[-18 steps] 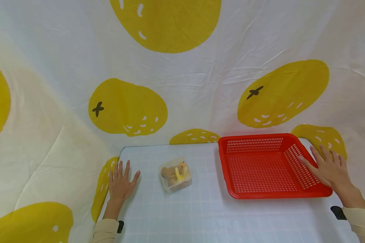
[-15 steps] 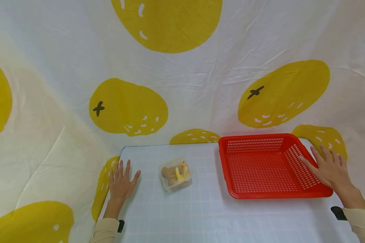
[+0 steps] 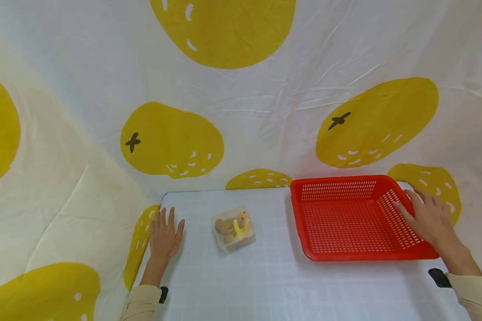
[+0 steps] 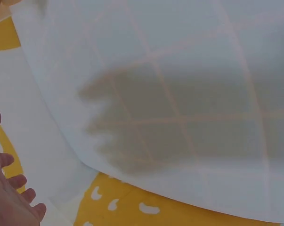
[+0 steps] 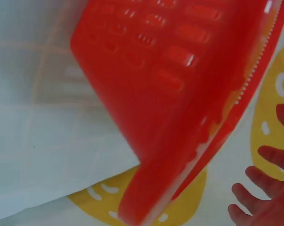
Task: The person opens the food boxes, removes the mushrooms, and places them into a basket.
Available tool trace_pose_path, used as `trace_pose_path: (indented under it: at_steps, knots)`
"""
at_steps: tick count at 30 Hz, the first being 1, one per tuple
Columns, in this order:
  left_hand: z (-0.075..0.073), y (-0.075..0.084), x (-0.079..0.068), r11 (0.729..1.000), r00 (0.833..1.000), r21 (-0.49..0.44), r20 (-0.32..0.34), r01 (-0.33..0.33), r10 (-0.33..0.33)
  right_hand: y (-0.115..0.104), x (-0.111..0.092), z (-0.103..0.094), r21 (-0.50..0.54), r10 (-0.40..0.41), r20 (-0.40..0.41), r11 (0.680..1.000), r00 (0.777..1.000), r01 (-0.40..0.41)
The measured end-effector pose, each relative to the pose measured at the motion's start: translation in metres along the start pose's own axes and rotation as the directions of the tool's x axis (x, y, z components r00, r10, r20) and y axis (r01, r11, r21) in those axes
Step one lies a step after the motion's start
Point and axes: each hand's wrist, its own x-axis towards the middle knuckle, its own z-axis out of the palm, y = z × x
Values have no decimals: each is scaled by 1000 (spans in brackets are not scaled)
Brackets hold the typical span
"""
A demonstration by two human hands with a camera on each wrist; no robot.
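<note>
My left hand point(image 3: 164, 238) is held over the left side of the table, fingers spread and nothing in them. Its blurred shadow falls on the cloth in the left wrist view, where the fingers point(image 4: 19, 181) show at the left edge. Over the right rim of a red perforated plastic basket point(image 3: 303, 240) is my right hand point(image 3: 431, 223), holding nothing. In the right wrist view its loosely bent fingers point(image 5: 259, 181) appear beside the basket's rim, apart from it. Between the hands stands a small translucent square container point(image 3: 221, 243) with brown rounded pieces and a yellow, banana-like piece point(image 3: 239, 228) inside.
A pale checked cloth point(image 3: 261, 276) covers the table. Behind and to the left hangs a white curtain point(image 3: 257, 133) printed with large yellow fruits, close to the table's back edge. The basket stands at the back right, reaching that edge.
The head view has shifted slightly. My left hand has edged a little right and forward. My right hand has moved slightly left over the basket's rim, its fingers bending more. Container and basket stay put.
</note>
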Motion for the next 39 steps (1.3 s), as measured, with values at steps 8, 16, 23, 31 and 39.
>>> trace_pose_path:
  at_steps: [8, 16, 23, 31, 39]
  knots:
    - [-2, 13, 6, 999, 996, -14, -78, -34, 33, -27, 2, 0, 48, -37, -74, 998, 997, 40]
    - [-3, 30, 10, 999, 999, -48, -27, 19, -21, -52, 0, 8, 97, -89, -129, 990, 988, 102]
    - [-4, 49, 13, 996, 999, -86, -30, 33, -36, -79, -3, 10, 183, -139, -139, 969, 980, 164]
    - [-4, 65, 14, 984, 997, -167, -12, 68, -70, -107, -6, 19, 246, -155, -146, 951, 977, 188]
    - [-7, 81, 16, 967, 996, -240, -17, 84, -91, -135, -10, 33, 312, -178, -144, 925, 973, 216]
